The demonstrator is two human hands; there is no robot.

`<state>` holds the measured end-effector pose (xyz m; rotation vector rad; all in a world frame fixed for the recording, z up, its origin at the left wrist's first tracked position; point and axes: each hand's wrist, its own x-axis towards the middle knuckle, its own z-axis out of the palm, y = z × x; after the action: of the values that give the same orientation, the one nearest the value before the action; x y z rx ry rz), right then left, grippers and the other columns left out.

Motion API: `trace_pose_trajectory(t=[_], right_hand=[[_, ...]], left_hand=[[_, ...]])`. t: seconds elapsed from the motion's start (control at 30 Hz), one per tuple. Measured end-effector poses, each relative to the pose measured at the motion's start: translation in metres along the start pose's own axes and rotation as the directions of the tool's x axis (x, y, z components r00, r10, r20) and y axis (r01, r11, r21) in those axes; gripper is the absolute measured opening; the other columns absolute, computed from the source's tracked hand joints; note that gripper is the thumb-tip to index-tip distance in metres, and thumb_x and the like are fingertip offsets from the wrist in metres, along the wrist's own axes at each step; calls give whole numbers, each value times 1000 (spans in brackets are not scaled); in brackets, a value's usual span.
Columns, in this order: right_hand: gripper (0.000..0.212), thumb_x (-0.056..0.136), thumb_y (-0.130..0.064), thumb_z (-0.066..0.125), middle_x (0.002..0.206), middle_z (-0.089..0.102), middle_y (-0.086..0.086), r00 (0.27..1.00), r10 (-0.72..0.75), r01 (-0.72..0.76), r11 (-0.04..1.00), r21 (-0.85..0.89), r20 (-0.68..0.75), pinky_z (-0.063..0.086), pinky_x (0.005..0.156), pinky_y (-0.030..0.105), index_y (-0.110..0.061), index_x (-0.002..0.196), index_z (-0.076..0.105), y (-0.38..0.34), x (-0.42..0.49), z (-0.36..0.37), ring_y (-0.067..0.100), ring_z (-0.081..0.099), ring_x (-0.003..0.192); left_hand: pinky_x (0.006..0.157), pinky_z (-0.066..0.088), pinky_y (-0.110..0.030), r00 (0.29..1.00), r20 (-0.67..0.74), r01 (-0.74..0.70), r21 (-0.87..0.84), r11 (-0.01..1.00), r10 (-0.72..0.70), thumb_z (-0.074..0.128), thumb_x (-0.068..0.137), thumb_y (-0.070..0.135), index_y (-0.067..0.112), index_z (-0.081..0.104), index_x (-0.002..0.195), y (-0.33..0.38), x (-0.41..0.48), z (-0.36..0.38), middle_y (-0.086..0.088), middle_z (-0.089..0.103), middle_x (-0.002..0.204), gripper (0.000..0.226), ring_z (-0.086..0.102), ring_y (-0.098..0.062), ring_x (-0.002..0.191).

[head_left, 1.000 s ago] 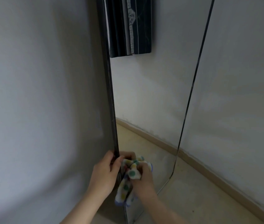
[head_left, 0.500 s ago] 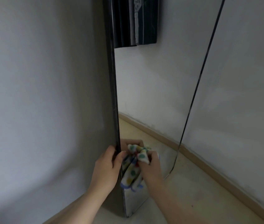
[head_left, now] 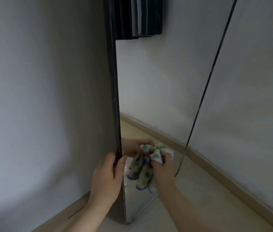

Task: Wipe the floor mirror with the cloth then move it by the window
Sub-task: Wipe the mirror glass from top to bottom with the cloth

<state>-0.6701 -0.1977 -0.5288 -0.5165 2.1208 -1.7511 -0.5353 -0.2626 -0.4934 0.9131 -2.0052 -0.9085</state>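
Gripping the floor mirror (head_left: 157, 89) by its thin dark left edge, the left hand (head_left: 107, 174) curls round the frame; the right hand (head_left: 164, 171) clutches a crumpled polka-dot cloth (head_left: 145, 174) against smooth glass near the lower left corner; matte wall (head_left: 249, 97) beyond.

white polka-dot cloth (head_left: 146, 173), black-framed mirror (head_left: 157, 97)

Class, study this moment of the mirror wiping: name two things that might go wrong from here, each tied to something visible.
1. Only the left hand grips the floor mirror, low on its thin edge; the tall glass might tip as the right hand pushes.
2. The cloth is bunched, so it may leave streaks.
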Motion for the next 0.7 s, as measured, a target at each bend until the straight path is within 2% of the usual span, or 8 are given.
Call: trace_pose_trajectory(t=[0.1, 0.17, 0.23, 0.33, 0.4, 0.53, 0.63, 0.7], right_hand=[[16, 76, -37, 58, 99, 57, 4, 974, -51, 57, 998, -20, 219, 52, 79, 33, -27, 87, 50, -2, -38, 19, 17, 58, 90], [19, 76, -40, 58, 95, 59, 3, 960, -98, 113, 993, -43, 262, 52, 70, 25, -25, 86, 51, -2, -43, 19, 14, 60, 86], [12, 88, -17, 55, 87, 60, -1, 988, -104, 106, 994, -9, 118, 50, 64, 19, -27, 83, 50, 0, -19, 7, 14, 61, 82], [22, 91, -6, 50, 95, 57, 5, 994, -23, 27, 999, 39, -103, 48, 76, 32, -27, 86, 48, 12, 19, -7, 29, 58, 94], [15, 88, -9, 53, 105, 54, 12, 998, -28, 26, 999, -40, -55, 48, 80, 35, -21, 92, 47, 21, 12, 2, 29, 55, 96], [10, 80, -18, 57, 102, 48, 9, 982, -138, 158, 975, -155, 133, 41, 69, 22, -19, 82, 47, 32, -14, 11, 22, 50, 91], [22, 82, -28, 51, 110, 52, 15, 992, -123, 117, 983, -144, -40, 48, 78, 34, -13, 98, 50, 28, 27, 0, 30, 53, 96], [27, 93, -15, 47, 116, 49, 10, 985, -52, 48, 999, -23, -163, 46, 82, 25, -6, 118, 46, 12, 62, -11, 26, 52, 99]], left_hand=[[59, 45, -34, 999, -21, 31, -23, 999, -31, 42, 90, 33, 18, 49, 80, -1, -1, 1, -2, 58, 74, 19, 56, -16, 69], [65, 48, -39, 999, -10, 42, -24, 999, -42, 41, 90, 33, 15, 52, 88, -1, 1, 0, -4, 62, 81, 21, 58, -18, 75], [66, 48, -37, 999, 36, 26, -12, 1000, -26, 42, 90, 33, 16, 52, 91, -2, 3, -2, -3, 61, 81, 20, 57, -17, 75], [58, 41, -19, 995, 102, 3, -30, 1000, 0, 44, 90, 33, 33, 45, 81, 1, 2, -5, 4, 58, 74, 10, 54, -7, 67], [55, 39, -17, 995, 95, -15, -26, 1000, 17, 43, 89, 36, 37, 40, 77, -2, 1, -4, 4, 56, 73, 13, 53, -6, 65], [52, 34, -15, 998, 65, -21, -2, 1000, 21, 37, 89, 40, 29, 43, 87, -9, 3, -2, 10, 52, 75, 12, 51, -3, 68], [50, 34, -13, 995, 38, -99, 43, 994, 97, 34, 84, 45, 24, 43, 86, -11, 6, -4, 13, 49, 68, 23, 47, -2, 61], [52, 35, -14, 994, 23, -107, 41, 993, 106, 35, 84, 51, 21, 46, 86, -12, 7, -2, 8, 54, 71, 32, 50, -6, 62]])
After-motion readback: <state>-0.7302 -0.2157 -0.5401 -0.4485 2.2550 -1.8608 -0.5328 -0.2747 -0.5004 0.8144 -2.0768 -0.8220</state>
